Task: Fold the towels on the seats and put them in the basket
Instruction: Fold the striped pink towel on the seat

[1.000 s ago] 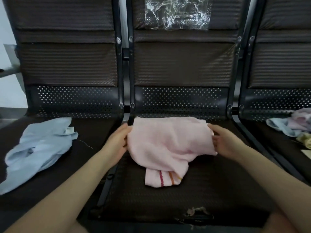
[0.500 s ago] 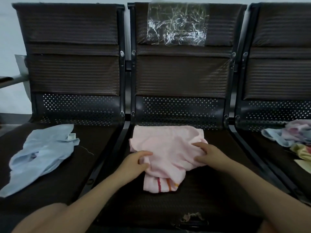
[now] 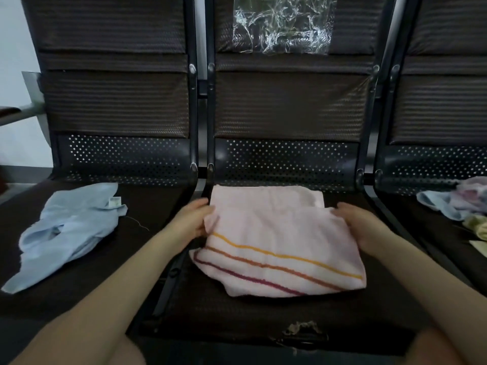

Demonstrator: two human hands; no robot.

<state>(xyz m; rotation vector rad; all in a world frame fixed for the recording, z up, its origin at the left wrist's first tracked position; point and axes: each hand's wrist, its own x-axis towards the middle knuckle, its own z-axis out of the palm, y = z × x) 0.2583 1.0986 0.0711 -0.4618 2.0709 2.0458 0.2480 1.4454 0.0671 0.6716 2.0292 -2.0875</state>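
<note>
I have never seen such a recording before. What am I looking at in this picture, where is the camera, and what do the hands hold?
There is no machine here, only a person. The camera is worn on the head and looks forward and down, so both bare arms reach in from below. In front is a row of dark seats. The left hand and the right hand each grip a side of a pink towel with three coloured stripes, partly folded on the middle seat. A crumpled blue towel lies on the left seat. More towels lie piled on the right seat. No basket is in view.
</note>
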